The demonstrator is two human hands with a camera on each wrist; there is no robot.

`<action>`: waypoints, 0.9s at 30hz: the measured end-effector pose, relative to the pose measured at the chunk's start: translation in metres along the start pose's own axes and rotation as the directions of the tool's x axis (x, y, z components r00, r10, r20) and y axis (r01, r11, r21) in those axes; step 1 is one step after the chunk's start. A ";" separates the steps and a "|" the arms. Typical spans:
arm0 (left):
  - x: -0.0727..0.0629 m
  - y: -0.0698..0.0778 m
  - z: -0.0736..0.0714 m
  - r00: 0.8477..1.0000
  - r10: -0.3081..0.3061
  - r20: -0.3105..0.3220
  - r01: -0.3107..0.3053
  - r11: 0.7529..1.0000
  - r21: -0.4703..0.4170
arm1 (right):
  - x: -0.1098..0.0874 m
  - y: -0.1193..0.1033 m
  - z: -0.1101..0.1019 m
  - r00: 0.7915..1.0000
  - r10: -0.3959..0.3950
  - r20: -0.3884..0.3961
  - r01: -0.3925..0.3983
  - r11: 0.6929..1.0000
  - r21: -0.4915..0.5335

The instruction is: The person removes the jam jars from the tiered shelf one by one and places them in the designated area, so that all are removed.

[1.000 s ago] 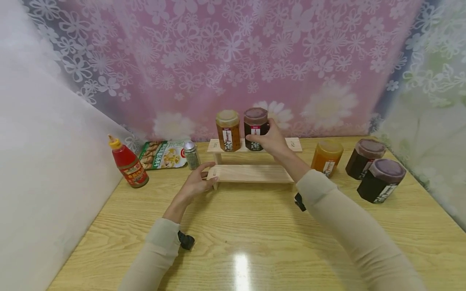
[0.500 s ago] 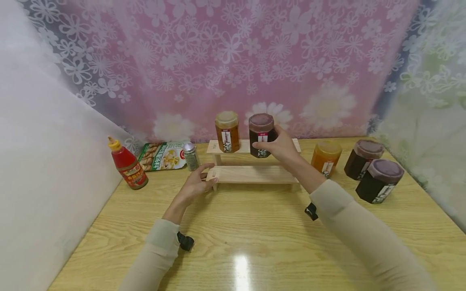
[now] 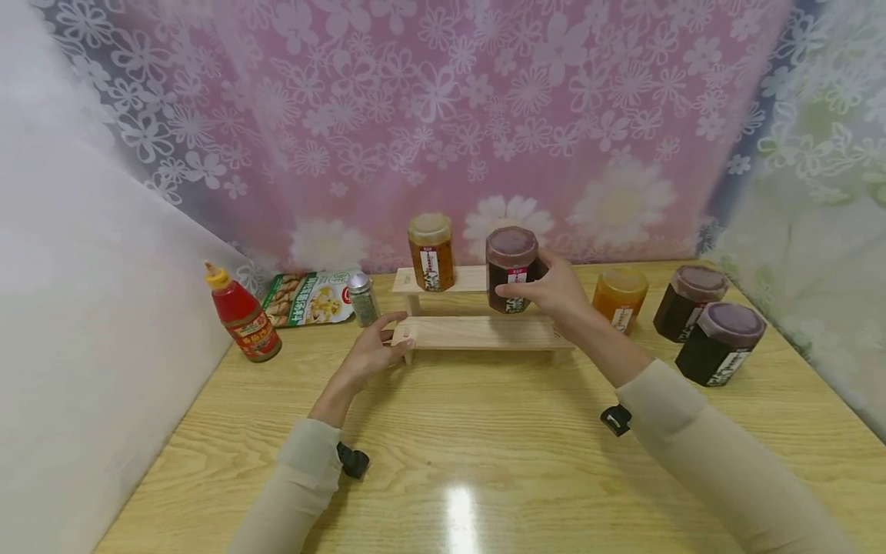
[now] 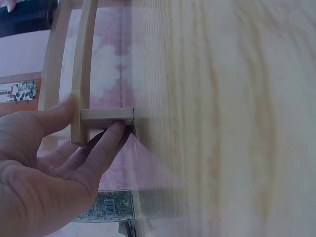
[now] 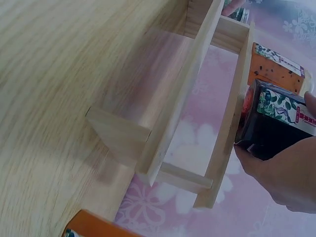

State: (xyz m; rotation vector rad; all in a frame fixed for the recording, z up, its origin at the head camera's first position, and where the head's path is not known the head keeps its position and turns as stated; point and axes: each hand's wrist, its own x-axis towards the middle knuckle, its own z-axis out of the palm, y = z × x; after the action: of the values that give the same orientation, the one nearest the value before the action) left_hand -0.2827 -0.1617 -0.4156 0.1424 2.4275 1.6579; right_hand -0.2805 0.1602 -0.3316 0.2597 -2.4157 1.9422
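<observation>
My left hand grips the left end of a two-tier wooden rack; in the left wrist view its thumb lies on the shelf edge and its fingers reach behind the leg. My right hand holds a dark jar with a purplish lid, thumb across the front. In the head view this jar appears upright before the right half of the upper shelf. The right wrist view shows the jar's base close by the upper shelf; contact cannot be told. An amber jar stands on the upper shelf's left part.
On the table's right side stand an orange jar and two dark jars, one behind and one nearer. To the left are a red sauce bottle, a green food packet and a spice shaker.
My right hand has moved the dark jar rightward and nearer to me, away from the amber jar. The left hand keeps its grip on the rack.
</observation>
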 end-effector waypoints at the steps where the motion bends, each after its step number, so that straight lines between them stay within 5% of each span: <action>1: 0.000 0.000 0.000 1.000 0.002 -0.001 -0.002 1.000 0.000 | -0.003 0.000 -0.002 1.000 0.001 -0.004 -0.001 1.000 -0.003; 27: 0.001 -0.002 -0.002 1.000 0.024 0.011 -0.023 1.000 -0.004 | -0.071 0.021 -0.070 0.993 0.114 -0.011 -0.114 0.978 -0.172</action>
State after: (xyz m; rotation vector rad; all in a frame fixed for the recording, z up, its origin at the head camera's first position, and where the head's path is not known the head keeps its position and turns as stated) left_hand -0.2840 -0.1638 -0.4170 0.1795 2.4240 1.6669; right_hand -0.2189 0.2405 -0.3457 0.1168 -2.6322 1.7569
